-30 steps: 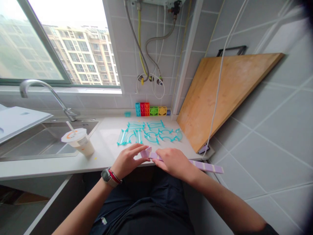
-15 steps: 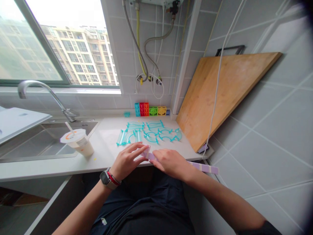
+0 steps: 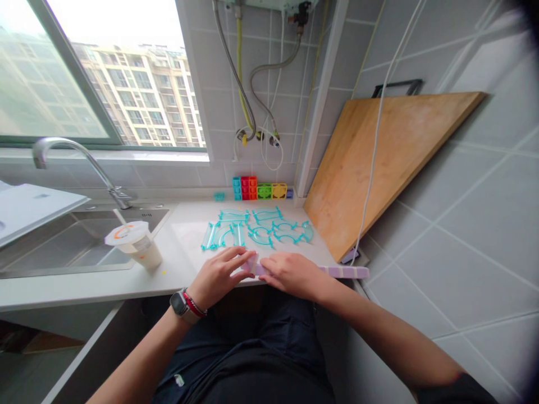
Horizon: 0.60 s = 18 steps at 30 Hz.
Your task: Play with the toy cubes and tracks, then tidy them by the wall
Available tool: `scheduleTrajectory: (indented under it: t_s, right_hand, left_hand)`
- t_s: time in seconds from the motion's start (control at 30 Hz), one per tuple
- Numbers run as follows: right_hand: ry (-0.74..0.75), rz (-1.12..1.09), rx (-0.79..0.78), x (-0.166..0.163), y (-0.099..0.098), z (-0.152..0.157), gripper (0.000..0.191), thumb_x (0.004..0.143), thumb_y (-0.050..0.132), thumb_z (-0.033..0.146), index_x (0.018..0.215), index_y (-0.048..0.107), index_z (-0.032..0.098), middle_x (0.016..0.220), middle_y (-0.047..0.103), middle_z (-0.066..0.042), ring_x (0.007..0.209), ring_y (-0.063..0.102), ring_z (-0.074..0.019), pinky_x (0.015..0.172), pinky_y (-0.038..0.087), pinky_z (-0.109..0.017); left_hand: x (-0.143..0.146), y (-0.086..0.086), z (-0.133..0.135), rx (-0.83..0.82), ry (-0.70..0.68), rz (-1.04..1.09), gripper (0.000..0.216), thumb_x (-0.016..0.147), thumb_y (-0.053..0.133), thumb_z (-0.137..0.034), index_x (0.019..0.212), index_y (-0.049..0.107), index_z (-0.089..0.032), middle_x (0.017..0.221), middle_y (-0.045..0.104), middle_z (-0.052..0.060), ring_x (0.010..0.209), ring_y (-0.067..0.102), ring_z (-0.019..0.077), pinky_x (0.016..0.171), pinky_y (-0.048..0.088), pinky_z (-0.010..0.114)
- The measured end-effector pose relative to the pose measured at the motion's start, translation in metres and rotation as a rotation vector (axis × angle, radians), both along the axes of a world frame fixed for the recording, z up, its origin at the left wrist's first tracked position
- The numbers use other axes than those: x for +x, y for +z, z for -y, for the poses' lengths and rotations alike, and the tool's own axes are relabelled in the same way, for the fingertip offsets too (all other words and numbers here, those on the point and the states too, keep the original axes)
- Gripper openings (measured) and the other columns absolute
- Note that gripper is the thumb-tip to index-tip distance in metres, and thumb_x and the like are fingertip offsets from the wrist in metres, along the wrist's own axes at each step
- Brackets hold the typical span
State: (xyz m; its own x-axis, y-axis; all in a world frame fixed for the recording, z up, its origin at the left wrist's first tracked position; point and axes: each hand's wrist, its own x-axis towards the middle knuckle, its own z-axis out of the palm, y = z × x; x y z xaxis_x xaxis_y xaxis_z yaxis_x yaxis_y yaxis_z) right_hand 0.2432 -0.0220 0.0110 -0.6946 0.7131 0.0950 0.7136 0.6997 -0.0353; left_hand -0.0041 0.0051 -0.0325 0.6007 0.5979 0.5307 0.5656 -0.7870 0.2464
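Note:
A long strip of joined light-purple blocks (image 3: 343, 272) runs sideways along the counter's front edge, passing under my right forearm. My right hand (image 3: 290, 273) is closed around the strip near its left end. My left hand (image 3: 222, 271) pinches a pale purple, partly see-through piece (image 3: 251, 262) at that end, between thumb and fingers. Whether this piece is joined to the strip I cannot tell. Just beyond my hands lie several clear pieces with turquoise edges (image 3: 260, 233), some straight and some curved.
Coloured blocks (image 3: 249, 188) stand in a row by the back wall. A lidded cup with a straw (image 3: 137, 244) stands left, beside the sink (image 3: 80, 270) and its tap (image 3: 80, 148). On the right a large wooden board (image 3: 387, 163) leans on the tiles, a white cable (image 3: 374, 134) hanging before it.
The strip's right end has swung up and slightly left, so the strip now lies nearly level. Both hands keep their hold, with only slight shifts.

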Motion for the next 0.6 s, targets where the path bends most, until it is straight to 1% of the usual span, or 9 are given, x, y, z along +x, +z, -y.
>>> scheduleTrajectory:
  t_s: [0.07,0.13,0.2,0.3,0.4,0.47,0.53,0.6]
  right_hand:
    - [0.063,0.032,0.056,0.002,-0.002,-0.003,0.03,0.106,0.049,0.042,0.114,0.062,0.016,0.098,0.072,-0.01,0.089,0.068,-0.0233,0.071,0.045,-0.03]
    - [0.125,0.047,0.115,0.004,-0.002,-0.006,0.031,0.105,0.052,0.042,0.116,0.063,0.016,0.099,0.071,-0.01,0.092,0.066,-0.0238,0.074,0.045,-0.031]
    - [0.179,0.037,0.165,0.005,-0.002,-0.01,0.034,0.104,0.052,0.045,0.117,0.064,0.016,0.098,0.071,-0.01,0.093,0.064,-0.0247,0.076,0.045,-0.032]
    - [0.215,-0.031,0.184,0.006,0.0,-0.014,0.042,0.103,0.05,0.053,0.113,0.067,0.016,0.093,0.071,-0.009,0.091,0.063,-0.025,0.077,0.045,-0.034]
    - [0.237,-0.113,0.149,0.005,0.002,-0.015,0.045,0.101,0.05,0.056,0.108,0.069,0.015,0.091,0.072,-0.01,0.089,0.063,-0.0242,0.078,0.045,-0.033]
    - [0.284,-0.165,0.1,0.005,0.005,-0.016,0.041,0.101,0.054,0.054,0.105,0.07,0.016,0.094,0.073,-0.009,0.09,0.063,-0.0235,0.08,0.045,-0.032]
    - [0.333,-0.243,0.002,0.005,0.008,-0.015,0.035,0.099,0.059,0.05,0.107,0.07,0.017,0.097,0.074,-0.008,0.092,0.065,-0.022,0.081,0.045,-0.03]
    - [0.345,-0.33,-0.137,0.006,0.011,-0.016,0.032,0.098,0.062,0.047,0.11,0.07,0.018,0.1,0.074,-0.007,0.092,0.066,-0.0197,0.081,0.046,-0.027]
  left_hand:
    - [-0.001,0.002,-0.001,-0.055,-0.02,-0.016,0.045,0.093,0.071,-0.03,0.137,0.062,-0.027,0.124,0.07,0.01,0.108,0.069,0.0251,0.094,0.058,0.038]
    - [-0.003,0.009,-0.002,-0.151,-0.059,-0.035,0.044,0.092,0.072,-0.03,0.135,0.065,-0.027,0.122,0.07,0.01,0.105,0.07,0.0242,0.092,0.058,0.037]
    - [-0.006,0.018,-0.003,-0.276,-0.116,-0.043,0.04,0.092,0.072,-0.032,0.131,0.068,-0.027,0.117,0.07,0.009,0.101,0.07,0.023,0.091,0.058,0.036]
    - [-0.01,0.034,-0.006,-0.479,-0.181,-0.014,0.037,0.092,0.071,-0.037,0.127,0.071,-0.026,0.112,0.069,0.008,0.096,0.069,0.021,0.082,0.06,0.029]
    - [-0.013,0.044,-0.006,-0.651,-0.237,0.017,0.041,0.091,0.071,-0.042,0.128,0.071,-0.024,0.109,0.069,0.009,0.094,0.068,0.0202,0.075,0.059,0.025]
    - [-0.014,0.046,-0.006,-0.77,-0.286,0.042,0.041,0.091,0.07,-0.044,0.125,0.073,-0.023,0.106,0.071,0.009,0.092,0.068,0.0208,0.074,0.058,0.024]
    - [-0.014,0.044,-0.005,-0.937,-0.357,0.078,0.042,0.09,0.069,-0.049,0.12,0.075,-0.02,0.104,0.074,0.009,0.089,0.069,0.022,0.073,0.058,0.026]
    - [-0.014,0.04,-0.005,-1.117,-0.433,0.12,0.048,0.089,0.068,-0.055,0.116,0.078,-0.017,0.097,0.077,0.009,0.082,0.07,0.0228,0.07,0.057,0.027]
